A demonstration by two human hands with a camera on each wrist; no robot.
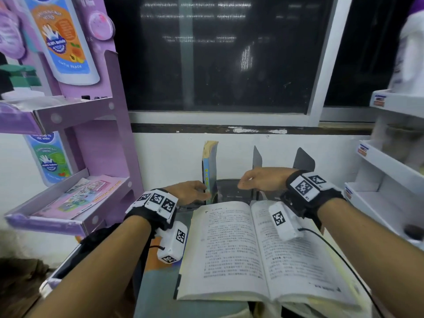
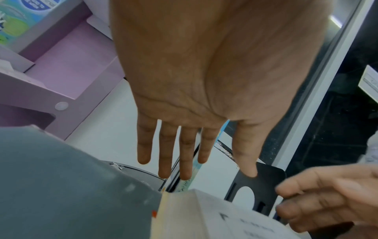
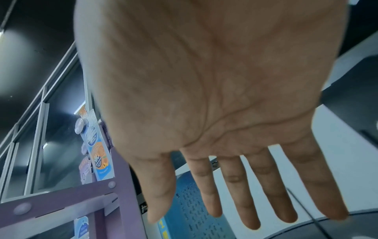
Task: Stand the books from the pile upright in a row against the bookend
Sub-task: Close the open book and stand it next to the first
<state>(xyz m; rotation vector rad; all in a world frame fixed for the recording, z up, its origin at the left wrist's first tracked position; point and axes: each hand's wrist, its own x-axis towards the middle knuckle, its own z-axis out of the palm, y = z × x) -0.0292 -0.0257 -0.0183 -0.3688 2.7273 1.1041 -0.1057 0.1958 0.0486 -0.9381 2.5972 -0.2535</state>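
Note:
A thin blue book (image 1: 210, 171) stands upright on a black bookend base (image 1: 234, 191) by the wall. My left hand (image 1: 202, 193) rests against its left face with straight fingers (image 2: 165, 153), and the book's edge (image 2: 194, 171) shows between them. Two black bookend plates (image 1: 257, 157) (image 1: 304, 159) rise to the right of the book. My right hand (image 1: 243, 182) hovers open and holds nothing between the book and those plates; the blue cover (image 3: 184, 202) shows past its fingers (image 3: 241, 202). An open book (image 1: 241, 249) lies flat in front of me, on top of the pile.
A purple cardboard display shelf (image 1: 107, 138) with leaflets stands close on the left. A white shelf unit (image 1: 378, 177) stands on the right. Straight ahead are the white wall and a dark window (image 1: 218, 65). A grey tabletop (image 1: 158, 292) lies under the books, and a black cable (image 1: 332, 249) trails from my right wrist.

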